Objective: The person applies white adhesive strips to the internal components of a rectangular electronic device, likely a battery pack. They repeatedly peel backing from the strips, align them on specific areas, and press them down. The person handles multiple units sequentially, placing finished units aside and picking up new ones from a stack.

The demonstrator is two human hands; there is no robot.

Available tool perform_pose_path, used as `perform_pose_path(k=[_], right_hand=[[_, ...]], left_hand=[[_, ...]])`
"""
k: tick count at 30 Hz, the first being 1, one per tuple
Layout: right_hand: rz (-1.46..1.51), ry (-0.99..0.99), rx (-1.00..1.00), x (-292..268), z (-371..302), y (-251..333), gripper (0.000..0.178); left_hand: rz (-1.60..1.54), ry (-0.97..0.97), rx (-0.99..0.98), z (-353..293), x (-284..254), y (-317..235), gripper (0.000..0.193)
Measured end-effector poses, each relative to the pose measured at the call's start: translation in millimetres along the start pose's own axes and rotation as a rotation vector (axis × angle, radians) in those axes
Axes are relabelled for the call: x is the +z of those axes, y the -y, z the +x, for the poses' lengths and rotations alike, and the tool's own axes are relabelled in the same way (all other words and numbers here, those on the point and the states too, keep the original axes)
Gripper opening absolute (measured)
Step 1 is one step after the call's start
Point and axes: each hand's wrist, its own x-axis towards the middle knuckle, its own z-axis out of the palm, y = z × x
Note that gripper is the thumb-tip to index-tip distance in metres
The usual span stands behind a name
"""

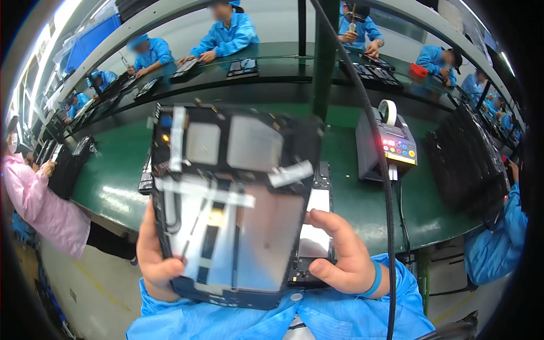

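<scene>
Hands up close: left hand (154,258) grips the 9 o'clock edge of an opened tablet back panel (229,204), fingers clamped round its rim, taped strips showing. Right hand (343,255) holds its 3 o'clock side, fingers curled on. Panel hangs raised above the green counter (351,198); tape dispenser (388,144) at 2 o'clock

A grey tape dispenser (386,144) stands on the green workbench (113,181) beside stacked black trays (467,161).
</scene>
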Motion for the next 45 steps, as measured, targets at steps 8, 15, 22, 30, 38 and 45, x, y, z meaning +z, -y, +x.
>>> perform_pose_path(k=[8, 15, 22, 30, 38, 45], right_hand=[[-0.090, -0.031, 0.072, -9, -8, -7, 0.046], [0.015, -0.116, 0.241, -6, -19, -18, 0.044], [0.062, -0.217, 0.301, -9, -25, -30, 0.040], [0.005, -0.202, 0.302, -9, -22, -26, 0.034], [-0.276, -0.432, 0.219, -40, -35, -37, 0.034], [-0.555, -0.952, 0.313, -122, -44, -97, 0.040]], left_hand=[[0.087, 0.007, -0.139, 92, -102, -55, 0.079], [0.195, -0.232, -0.403, 137, -203, -16, 0.069], [0.199, -0.213, -0.386, 147, -194, 2, 0.069], [0.461, -0.283, -0.453, 152, -191, -4, 0.068], [0.846, -0.172, -0.495, 162, -174, -8, 0.067], [1.249, -0.175, -0.257, 153, -278, -5, 0.051]])
